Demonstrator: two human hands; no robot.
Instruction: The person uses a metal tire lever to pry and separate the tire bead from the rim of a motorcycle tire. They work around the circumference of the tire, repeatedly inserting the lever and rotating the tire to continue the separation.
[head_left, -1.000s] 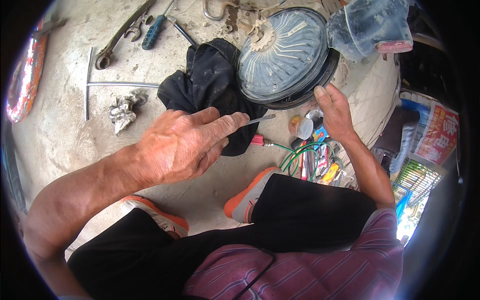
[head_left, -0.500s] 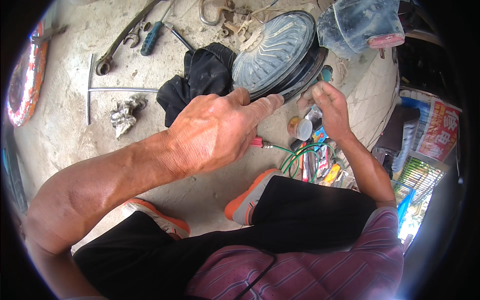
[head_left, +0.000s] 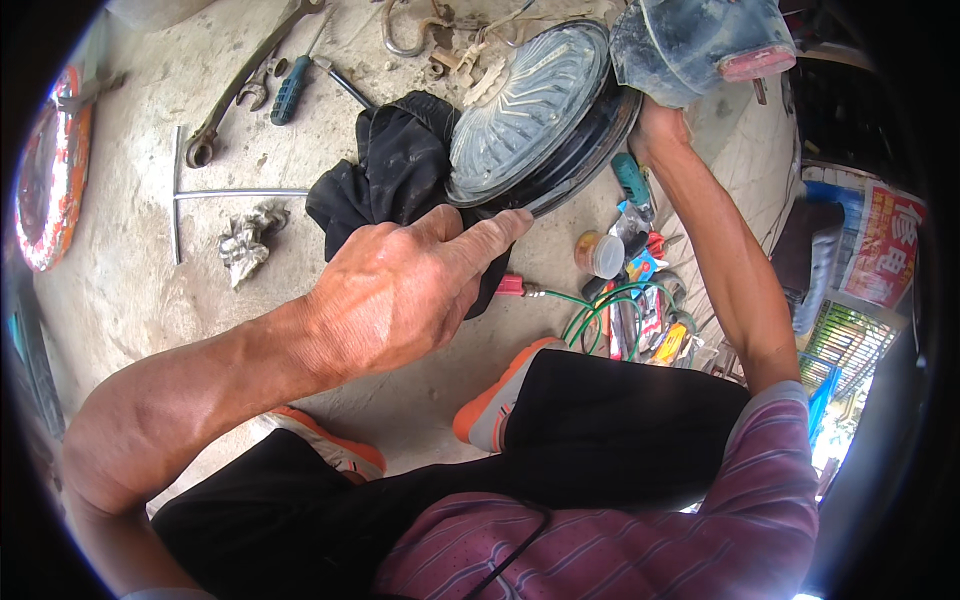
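Observation:
A wheel with a grey ribbed metal hub and a black rim leans tilted on the floor, with no tire on it. My left hand is at its near edge, the index finger stretched along the rim and the other fingers curled, their tips hidden. Beside the wheel's left side, a black cloth is bunched up. My right hand is at the wheel's far right edge, below a dusty mudguard; its fingers are out of sight. A teal-handled tool lies near my right wrist.
A wrench, a teal screwdriver and a T-shaped metal bar lie on the left. A crumpled silvery piece is nearby. Right of centre are a small tub, a green hose and several loose packets.
My right hand has moved up and away to the wheel's far right edge, leaving the teal-handled tool in plain sight. My left hand stays at the rim, slightly lower left in the picture.

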